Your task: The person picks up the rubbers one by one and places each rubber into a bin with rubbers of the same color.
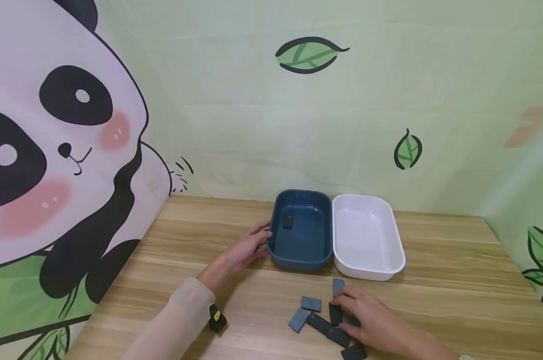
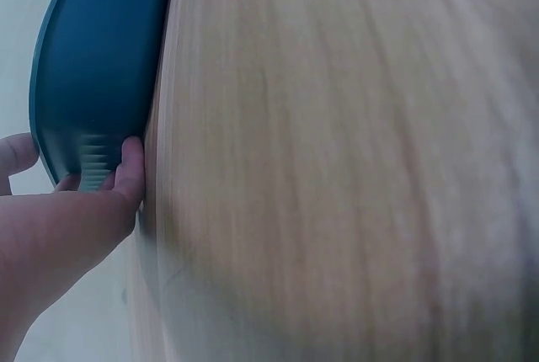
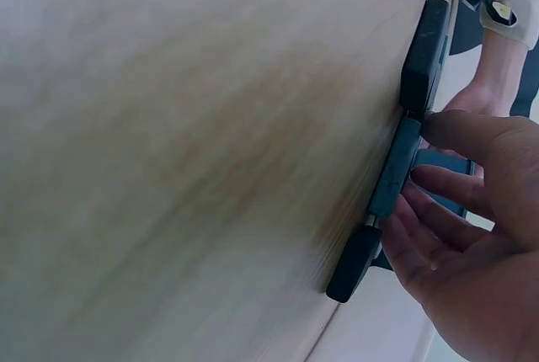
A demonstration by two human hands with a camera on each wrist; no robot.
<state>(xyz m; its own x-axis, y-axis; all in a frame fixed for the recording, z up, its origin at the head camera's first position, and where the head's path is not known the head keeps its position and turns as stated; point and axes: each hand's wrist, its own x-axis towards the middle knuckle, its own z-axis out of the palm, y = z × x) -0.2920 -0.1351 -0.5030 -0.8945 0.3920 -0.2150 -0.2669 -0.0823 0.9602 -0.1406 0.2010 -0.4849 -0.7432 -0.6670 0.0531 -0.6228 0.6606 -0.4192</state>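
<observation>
My left hand (image 1: pixel 247 247) touches the outer left wall of a dark blue bin (image 1: pixel 314 262), its fingers spread against the side in the left wrist view. Inside the bin lies one small black tile (image 1: pixel 288 221). Over a loose group of tiles, my right hand (image 1: pixel 377 320) has its thumb and fingertips at a black tile (image 1: pixel 336 314). In the right wrist view, the fingertips come close to a dark tile (image 3: pixel 394 168); whether they pinch it is not clear. Blue-grey tiles (image 1: pixel 311 304) and dark tiles (image 1: pixel 338 336) lie around. Part of another tile is hidden under the hand.
A white bin (image 1: pixel 399 262) stands against the blue bin's right side. The wooden table (image 1: pixel 199 220) ends at a green fabric backdrop (image 1: pixel 235 125) with a panda print. A small black device (image 1: pixel 216 319) sits by the left sleeve.
</observation>
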